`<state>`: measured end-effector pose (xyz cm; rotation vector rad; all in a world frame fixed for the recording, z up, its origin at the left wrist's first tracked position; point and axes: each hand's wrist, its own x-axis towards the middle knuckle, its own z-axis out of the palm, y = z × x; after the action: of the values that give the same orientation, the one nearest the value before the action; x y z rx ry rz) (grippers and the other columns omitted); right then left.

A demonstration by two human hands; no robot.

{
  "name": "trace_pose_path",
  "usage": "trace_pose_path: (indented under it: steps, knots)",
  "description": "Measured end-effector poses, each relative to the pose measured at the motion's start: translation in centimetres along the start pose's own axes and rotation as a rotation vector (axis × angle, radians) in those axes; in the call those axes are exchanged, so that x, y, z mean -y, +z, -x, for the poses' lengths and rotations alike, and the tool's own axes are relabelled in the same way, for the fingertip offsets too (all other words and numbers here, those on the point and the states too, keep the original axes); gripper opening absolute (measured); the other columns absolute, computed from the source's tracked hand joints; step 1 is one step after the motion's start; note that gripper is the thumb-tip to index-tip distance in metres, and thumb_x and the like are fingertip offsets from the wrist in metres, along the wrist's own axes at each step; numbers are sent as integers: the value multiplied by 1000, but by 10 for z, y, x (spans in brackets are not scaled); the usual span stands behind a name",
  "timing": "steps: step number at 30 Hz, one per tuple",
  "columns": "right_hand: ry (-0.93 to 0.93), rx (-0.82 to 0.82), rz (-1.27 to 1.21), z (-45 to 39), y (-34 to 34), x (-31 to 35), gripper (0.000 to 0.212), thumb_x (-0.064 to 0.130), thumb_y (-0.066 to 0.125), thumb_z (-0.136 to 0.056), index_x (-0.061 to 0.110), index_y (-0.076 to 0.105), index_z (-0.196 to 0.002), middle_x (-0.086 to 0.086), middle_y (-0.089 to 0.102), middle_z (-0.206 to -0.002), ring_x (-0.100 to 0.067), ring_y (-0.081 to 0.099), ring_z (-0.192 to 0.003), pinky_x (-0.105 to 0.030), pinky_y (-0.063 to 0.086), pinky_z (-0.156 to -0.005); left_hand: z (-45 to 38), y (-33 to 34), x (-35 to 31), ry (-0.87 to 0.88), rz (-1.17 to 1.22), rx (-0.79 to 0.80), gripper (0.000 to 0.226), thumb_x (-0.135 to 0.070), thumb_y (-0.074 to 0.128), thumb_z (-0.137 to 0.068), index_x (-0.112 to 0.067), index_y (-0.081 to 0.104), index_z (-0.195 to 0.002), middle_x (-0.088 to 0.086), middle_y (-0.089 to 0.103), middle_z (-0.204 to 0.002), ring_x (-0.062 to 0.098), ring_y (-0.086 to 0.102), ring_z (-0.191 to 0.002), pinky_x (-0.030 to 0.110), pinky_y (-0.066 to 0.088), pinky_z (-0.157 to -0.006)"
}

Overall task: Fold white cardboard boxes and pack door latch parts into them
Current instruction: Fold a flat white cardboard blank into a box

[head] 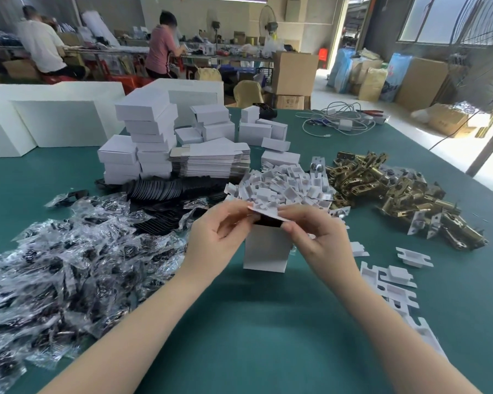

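Two hands (219, 231), one open box (266, 248)

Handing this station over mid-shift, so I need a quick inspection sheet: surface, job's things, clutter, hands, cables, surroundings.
Surface: green table mat.
Job's things: upright white cardboard box, open top; white cardboard insert over it; brass door latch pile; stacked folded white boxes; flat box blanks.
Clutter: clear plastic bags of dark parts; loose white inserts.
Hands: left hand and right hand pinch the insert.
Cables: white cable tangle, far edge.
Surroundings: two people at benches; brown cartons.
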<state>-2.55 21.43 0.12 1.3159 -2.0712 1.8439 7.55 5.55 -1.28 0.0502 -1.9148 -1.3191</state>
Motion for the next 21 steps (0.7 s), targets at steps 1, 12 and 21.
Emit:
trace_pose_path:
  steps: [1,12,21]
  knots:
    - [2,-9,-2,0,-1,0,16,22,71,-85,37,68,-87,20,72,-96,-1,68,-85,-15,51,-73,1,0,-1,-45,88,7,24,-7,66,-90,-16,63,-112,-13,70,-104,5,68,-97,13,49,-85]
    - [18,25,24,-9,-4,2,21,9,77,-84,28,69,-84,13,72,-83,-5,71,-77,-16,52,-68,-3,-1,-8,-22,33,32,25,2,69,-87,-22,72,-95,-6,74,-96,3,69,-88,11,50,-78]
    - [51,44,-59,-5,-7,3,16,10,75,-85,26,72,-85,10,75,-88,-7,71,-81,-20,55,-75,-6,-9,-7,-107,96,63,11,-24,71,-79,-19,75,-89,-10,75,-100,5,71,-89,12,51,-78]
